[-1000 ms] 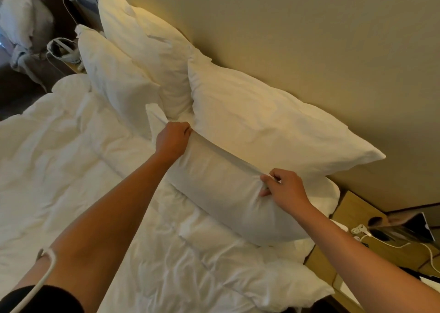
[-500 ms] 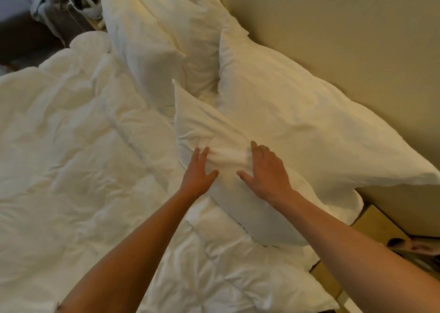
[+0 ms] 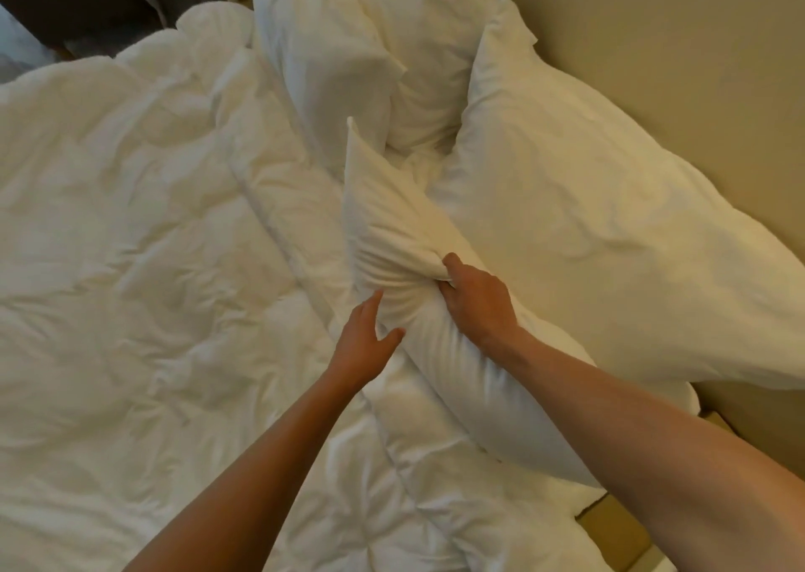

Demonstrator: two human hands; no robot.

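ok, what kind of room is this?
Probably a bedroom, maybe a hotel room. There is a bed with a rumpled white duvet and several white pillows lying against the beige wall. The right hand bunches the front pillow while the left hand touches it.

1. The front pillow (image 3: 440, 367) is plain white with no print, and greyer in its creases.
2. The back pillow (image 3: 588, 223) is plain white with a warm yellowish cast.
3. The far pillows (image 3: 344, 49) are plain white too.
4. The duvet (image 3: 130, 232) is white and unprinted, crossed by stitched quilting lines.
5. The wall (image 3: 675, 49) is an even beige-tan without pattern.
6. The nightstand (image 3: 610, 532) is light yellow-brown.
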